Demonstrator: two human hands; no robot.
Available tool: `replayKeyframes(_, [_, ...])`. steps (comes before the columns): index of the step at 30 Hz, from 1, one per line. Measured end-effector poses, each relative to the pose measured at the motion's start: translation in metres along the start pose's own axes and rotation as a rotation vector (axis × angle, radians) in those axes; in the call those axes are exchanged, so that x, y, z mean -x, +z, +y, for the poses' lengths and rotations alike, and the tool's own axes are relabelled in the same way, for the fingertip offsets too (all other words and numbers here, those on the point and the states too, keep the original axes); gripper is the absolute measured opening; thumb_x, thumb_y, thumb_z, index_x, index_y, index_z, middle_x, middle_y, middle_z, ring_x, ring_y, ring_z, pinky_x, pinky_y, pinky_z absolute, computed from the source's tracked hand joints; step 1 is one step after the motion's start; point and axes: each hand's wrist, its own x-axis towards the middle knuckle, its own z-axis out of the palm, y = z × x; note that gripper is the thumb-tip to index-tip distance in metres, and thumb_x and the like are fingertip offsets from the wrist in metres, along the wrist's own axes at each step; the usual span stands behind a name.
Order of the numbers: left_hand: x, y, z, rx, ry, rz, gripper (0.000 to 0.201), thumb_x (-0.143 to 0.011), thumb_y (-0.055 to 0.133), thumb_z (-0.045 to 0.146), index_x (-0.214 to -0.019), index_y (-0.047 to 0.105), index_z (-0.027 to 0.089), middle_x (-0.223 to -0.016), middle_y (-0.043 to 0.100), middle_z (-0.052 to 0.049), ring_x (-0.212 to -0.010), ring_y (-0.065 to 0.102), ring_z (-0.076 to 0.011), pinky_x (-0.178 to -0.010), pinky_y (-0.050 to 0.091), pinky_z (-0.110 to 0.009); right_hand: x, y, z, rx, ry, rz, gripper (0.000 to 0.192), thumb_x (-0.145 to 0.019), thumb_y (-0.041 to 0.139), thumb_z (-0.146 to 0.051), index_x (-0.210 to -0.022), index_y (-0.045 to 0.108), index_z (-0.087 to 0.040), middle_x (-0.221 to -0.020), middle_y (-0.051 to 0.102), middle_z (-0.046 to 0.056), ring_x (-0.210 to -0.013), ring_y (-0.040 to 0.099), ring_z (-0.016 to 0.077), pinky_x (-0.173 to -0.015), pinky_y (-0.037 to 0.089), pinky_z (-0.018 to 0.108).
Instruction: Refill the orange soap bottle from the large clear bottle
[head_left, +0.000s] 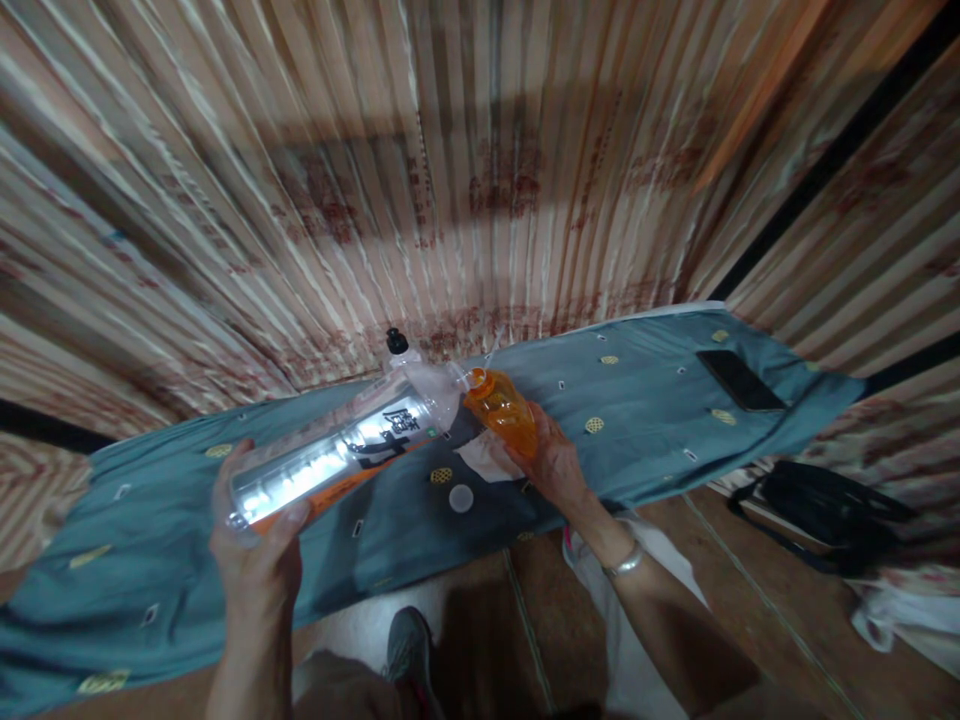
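My left hand (259,540) is wrapped round the base of a large clear plastic bottle (337,455) with a silver and orange label. The bottle lies tilted, its neck pointing right. My right hand (551,460) grips a small translucent orange bottle (502,408), which leans with its mouth up and to the left. The two bottle mouths meet or nearly touch; I cannot tell whether liquid flows between them. Behind the large bottle shows a black cap (396,341) on a clear neck, its lower part hidden. A thin clear piece rises by the orange bottle's mouth.
A patterned blue-green cloth (637,430) covers the narrow table. On it lie a round whitish disc (461,498), a white piece like paper (487,458) and a dark phone (739,380). A black bag (825,505) sits at the right. Striped curtains (480,180) hang behind.
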Motion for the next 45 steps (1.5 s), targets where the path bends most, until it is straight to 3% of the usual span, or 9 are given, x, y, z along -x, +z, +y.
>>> replayKeyframes(21, [-0.0021,-0.0027,-0.001,-0.025,0.005,0.004,0.081,-0.04,0.094,0.039,-0.115,0.07,0.021,-0.107,0.068,-0.004,-0.1,0.064,-0.023,-0.108,0.046,-0.043,-0.0004,-0.001,-0.0012,0.013,-0.019,0.021,0.069,-0.095,0.059,-0.049,-0.148,0.043,-0.009,-0.13,0.068,0.024,-0.119,0.068,0.0357,-0.099,0.06,0.054])
replayKeyframes(45, [-0.0004,-0.0001,0.0012,-0.049,0.001,0.001,0.078,-0.043,0.092,0.039,-0.115,0.069,0.021,-0.108,0.068,-0.006,-0.1,0.065,-0.0253,-0.104,0.05,-0.044,-0.0001,-0.0004,-0.0007,0.004,-0.016,0.023,0.07,-0.094,0.06,-0.047,-0.151,0.04,-0.012,-0.132,0.068,0.023,-0.121,0.067,0.0353,-0.1,0.059,0.055])
